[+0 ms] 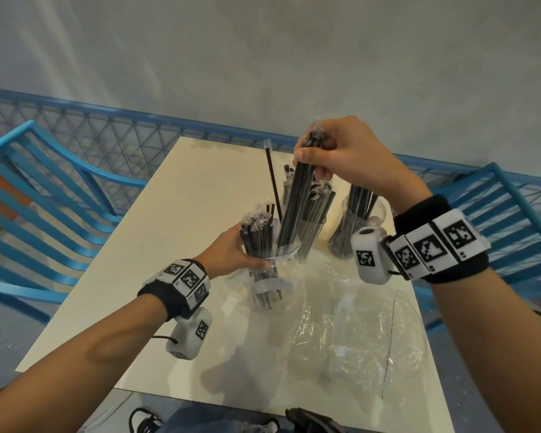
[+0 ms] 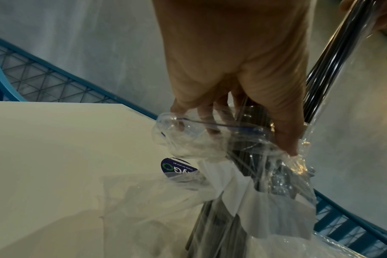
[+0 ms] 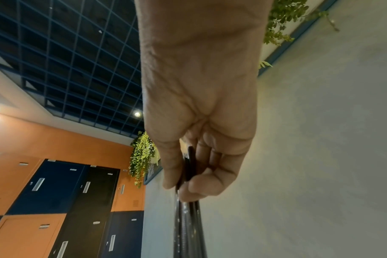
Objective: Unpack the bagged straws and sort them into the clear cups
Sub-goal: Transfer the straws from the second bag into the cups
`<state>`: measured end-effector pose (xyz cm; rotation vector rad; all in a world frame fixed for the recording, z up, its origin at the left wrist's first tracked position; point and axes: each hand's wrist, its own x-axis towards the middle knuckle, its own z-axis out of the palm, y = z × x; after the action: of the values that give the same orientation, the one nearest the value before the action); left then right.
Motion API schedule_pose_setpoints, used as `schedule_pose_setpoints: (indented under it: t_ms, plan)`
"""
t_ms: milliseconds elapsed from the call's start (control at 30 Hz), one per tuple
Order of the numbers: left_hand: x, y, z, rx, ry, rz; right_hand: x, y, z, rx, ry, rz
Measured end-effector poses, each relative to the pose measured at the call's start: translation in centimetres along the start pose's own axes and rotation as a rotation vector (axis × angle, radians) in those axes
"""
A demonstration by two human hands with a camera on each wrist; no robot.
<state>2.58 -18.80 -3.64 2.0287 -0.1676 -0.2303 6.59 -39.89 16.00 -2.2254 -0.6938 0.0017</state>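
Straws, black and individually wrapped, appear in four groups on my head view. Nearest lies the bag [image 1: 341,332], clear, flattened and crumpled on the table [image 1: 175,245]; its outline fades against the pale top, so I cannot trace its full edge.

Beyond it, my left hand [image 1: 231,251] curls round the near cup [image 1: 270,264], fingers wrapped on its wall. On the left wrist view the cup wall is creased and a white label covers part of it. Straws in it [image 1: 258,235] stand nearly upright, long axis vertical, wrapper ends up; their lower ends blur through the plastic.

Above that cup, my right hand [image 1: 334,151] is clamped on a bundle [image 1: 295,201], thumb and fingers closed round its upper end. The bundle's long axis runs steeply, top leaning to the right and away, lower end at the near cup's rim; whether it touches I cannot tell. Its top is hidden in my fist. The right wrist view shows only the palm and a dark, blurred stretch of bundle.

Behind the bundle stands a second cup [image 1: 310,226], mostly hidden, with one straw [image 1: 274,182] rising left of it, tilted left. Farthest right, a third cup [image 1: 356,223] is partly covered by my wrist camera.
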Motion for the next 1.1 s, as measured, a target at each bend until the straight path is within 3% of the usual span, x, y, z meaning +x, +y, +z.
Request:
schedule_pose_setpoints:
  t_ms: [133,300,600,800,1100]
  plan:
    - [-0.1,0.0,-0.1,-0.028,-0.006,0.026,-0.1,0.8,1.0,0.059,-0.042,0.017]
    - [-0.3,0.3,-0.1,-0.078,-0.013,0.09,-0.3,3.5,4.5,0.193,-0.121,0.184]
    - [-0.1,0.3,0.0,-0.075,-0.018,0.089,0.2,4.6,8.4,0.045,-0.241,0.194]
    - [-0.3,0.0,-0.2,-0.044,0.01,0.068,0.0,4.6,7.3,0.117,-0.143,0.151]
    - [-0.2,0.0,-0.1,-0.032,0.012,0.011,-0.1,2.3,1.8,0.067,0.047,0.088]
